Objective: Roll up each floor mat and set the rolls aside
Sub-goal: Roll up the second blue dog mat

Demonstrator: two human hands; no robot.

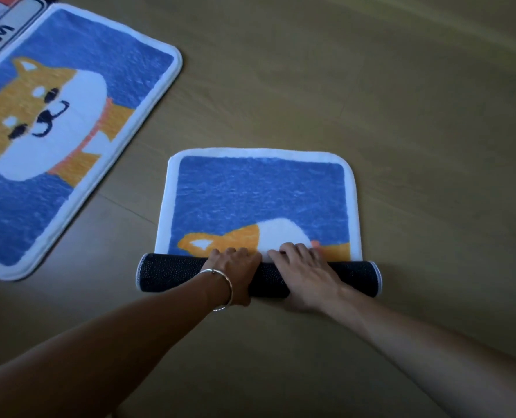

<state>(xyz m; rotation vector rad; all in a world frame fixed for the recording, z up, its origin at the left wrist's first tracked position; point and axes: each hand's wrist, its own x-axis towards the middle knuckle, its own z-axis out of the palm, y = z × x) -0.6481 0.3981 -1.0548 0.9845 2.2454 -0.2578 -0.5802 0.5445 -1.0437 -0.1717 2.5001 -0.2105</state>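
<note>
Gripping the dog-print mat (262, 191) at its rolled near end
Left hand (235, 270) and right hand (306, 268), side by side, each close a grip round the dark roll (172, 274); the mat's far half lies flat on the floor (386, 101); a second mat (69, 122) lies flat far left; a lettered third mat (6, 28) lies beside it.

Dim, flat light over the tan wood-plank floor (371, 101) as I see it through the head camera; a paler band crosses the top right corner, where the grain smears out of focus. The half-rolled blue pile mat (259, 191) throws a thin, soft shadow along its near side. The flat blue dog-print mat (105, 55) bows at the left edge with wide-angle distortion. The bare left forearm (115, 342) reads darker than the right forearm (431, 351); the whole view is slightly soft
</note>
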